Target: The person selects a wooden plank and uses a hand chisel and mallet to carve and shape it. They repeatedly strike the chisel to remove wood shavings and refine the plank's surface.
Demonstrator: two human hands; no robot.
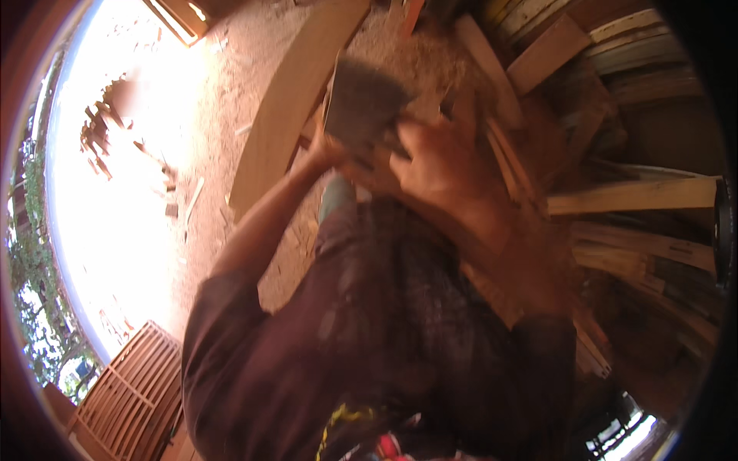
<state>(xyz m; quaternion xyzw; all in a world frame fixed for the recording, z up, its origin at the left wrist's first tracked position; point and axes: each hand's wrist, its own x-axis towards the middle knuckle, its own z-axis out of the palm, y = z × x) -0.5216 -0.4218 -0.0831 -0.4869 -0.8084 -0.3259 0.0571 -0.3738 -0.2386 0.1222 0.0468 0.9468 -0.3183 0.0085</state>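
Hands gripped a grey rectangular block over the sawdust floor.
Left hand point(327, 150) clasped the block point(361, 104) at its lower left edge; right hand point(438, 165) closed on its lower right, fingers blurred. Block sat raised between both hands, above a long plank point(296, 100) lying on the floor point(231, 69). Judged step: lifting or positioning the block. Next move calls for a steady two-handed hold. Stacked boards point(638, 196) stood right.

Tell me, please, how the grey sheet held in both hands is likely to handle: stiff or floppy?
The grey sheet probably flexes somewhat: it looks thin and flat, though motion blur hides detail. It seems light, since the left hand and right hand hold it raised by its lower edge. Its surface looks matte, so probably not slippery.
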